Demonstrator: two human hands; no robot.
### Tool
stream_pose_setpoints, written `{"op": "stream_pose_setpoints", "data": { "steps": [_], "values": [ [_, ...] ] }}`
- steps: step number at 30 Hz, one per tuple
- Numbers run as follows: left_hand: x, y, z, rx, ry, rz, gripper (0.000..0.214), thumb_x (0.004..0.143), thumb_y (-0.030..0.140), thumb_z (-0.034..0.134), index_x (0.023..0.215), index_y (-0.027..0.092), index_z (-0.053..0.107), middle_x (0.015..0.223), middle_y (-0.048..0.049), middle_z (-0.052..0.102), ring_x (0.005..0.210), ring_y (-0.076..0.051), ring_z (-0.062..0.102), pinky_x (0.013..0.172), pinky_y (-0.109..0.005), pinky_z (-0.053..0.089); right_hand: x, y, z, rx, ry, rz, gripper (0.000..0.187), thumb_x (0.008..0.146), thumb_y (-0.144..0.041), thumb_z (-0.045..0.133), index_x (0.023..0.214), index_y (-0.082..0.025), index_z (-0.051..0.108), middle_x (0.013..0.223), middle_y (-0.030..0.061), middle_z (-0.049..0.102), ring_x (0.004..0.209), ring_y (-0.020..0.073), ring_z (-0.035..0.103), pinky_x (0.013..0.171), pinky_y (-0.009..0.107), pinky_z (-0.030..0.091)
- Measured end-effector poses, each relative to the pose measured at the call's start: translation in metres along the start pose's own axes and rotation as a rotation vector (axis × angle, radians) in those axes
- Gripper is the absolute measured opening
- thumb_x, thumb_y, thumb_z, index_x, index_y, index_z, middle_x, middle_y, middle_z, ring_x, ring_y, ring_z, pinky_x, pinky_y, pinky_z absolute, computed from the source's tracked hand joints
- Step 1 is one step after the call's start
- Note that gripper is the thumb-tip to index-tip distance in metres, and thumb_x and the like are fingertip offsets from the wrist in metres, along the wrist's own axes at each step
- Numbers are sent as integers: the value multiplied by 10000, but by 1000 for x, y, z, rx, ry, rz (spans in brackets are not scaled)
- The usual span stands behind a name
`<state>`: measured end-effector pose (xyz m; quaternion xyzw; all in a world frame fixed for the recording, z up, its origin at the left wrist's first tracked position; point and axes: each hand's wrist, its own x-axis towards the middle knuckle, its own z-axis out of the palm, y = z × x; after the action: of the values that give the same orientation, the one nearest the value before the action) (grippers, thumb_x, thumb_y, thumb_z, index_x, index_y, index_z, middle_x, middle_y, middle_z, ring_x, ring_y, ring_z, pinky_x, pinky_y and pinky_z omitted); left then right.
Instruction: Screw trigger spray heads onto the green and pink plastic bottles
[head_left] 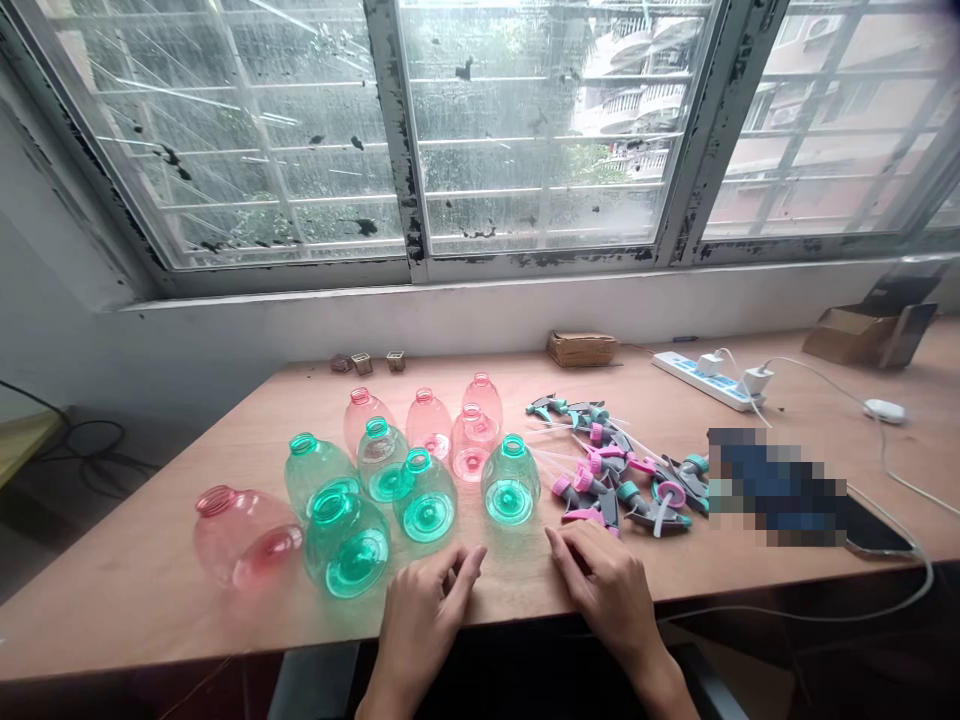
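Resting on the near edge of the counter (150, 590), my left hand (424, 600) and my right hand (606, 585) both lie palm down, open, holding nothing. The left hand's fingers are loosely bent, with the tips pointing away from me. The right hand lies flatter, its fingers together and angled toward the left. Bare wood shows between the two.

Just beyond my left hand stand the green bottles (426, 497). They are clear, teal-tinted plastic with round bodies, short threaded necks and no caps. They cluster close together, and the nearest one (346, 545) is beside my left fingertips but apart from them. Behind them stand the pink bottles (427, 420), the same shape in a rosy tint. One more pink bottle (244, 535) sits off to the left of the group; I cannot tell whether it stands or leans.

Just beyond my right hand lies the pile of spray heads (615, 465), grey with pink and teal parts and thin clear tubes. The closest pieces are near my fingers but not touching.

Farther back are a white power strip (694, 375) and a cardboard box (862, 335).
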<state>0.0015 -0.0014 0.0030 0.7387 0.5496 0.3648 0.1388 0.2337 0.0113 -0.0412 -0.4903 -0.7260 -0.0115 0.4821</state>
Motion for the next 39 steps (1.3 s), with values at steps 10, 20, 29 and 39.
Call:
{"op": "stream_pose_setpoints", "data": {
  "steps": [10, 20, 29, 39],
  "values": [
    [32, 45, 36, -246, 496, 265, 553, 974, 287, 732, 1475, 275, 500, 1513, -157, 579, 1452, -294, 545, 1110, -439, 542, 1, 0, -1, -33, -4, -1, 288, 1097, -239, 551, 843, -211, 683, 796, 42, 730, 755, 213, 716, 739, 317, 506],
    [59, 41, 64, -44, 377, 220, 576, 985, 282, 706, 1495, 226, 443, 1423, -159, 619, 1382, -302, 589, 1164, -491, 496, 1, -2, -2, 8, 4, -20, 298, 1094, -223, 559, 829, -211, 696, 792, 45, 748, 733, 202, 723, 720, 315, 513],
    [18, 35, 48, -75, 287, 207, 641, 947, 208, 685, 1524, 259, 412, 1468, -132, 564, 1405, -290, 546, 1188, -497, 468, -2, 13, -39, -64, 495, 282, 304, 1049, -450, 633, 915, -205, 753, 910, 87, 802, 880, 273, 750, 849, 375, 544],
    [12, 22, 37, -510, -65, -152, 934, 932, 462, 739, 1647, 266, 172, 1716, -173, 364, 1581, -338, 398, 1290, -562, 354, -15, 75, -46, -235, 85, 397, 795, 997, -806, 388, 1366, -156, 660, 1393, 201, 710, 1316, 454, 629, 1065, 611, 504]
  ]
}}
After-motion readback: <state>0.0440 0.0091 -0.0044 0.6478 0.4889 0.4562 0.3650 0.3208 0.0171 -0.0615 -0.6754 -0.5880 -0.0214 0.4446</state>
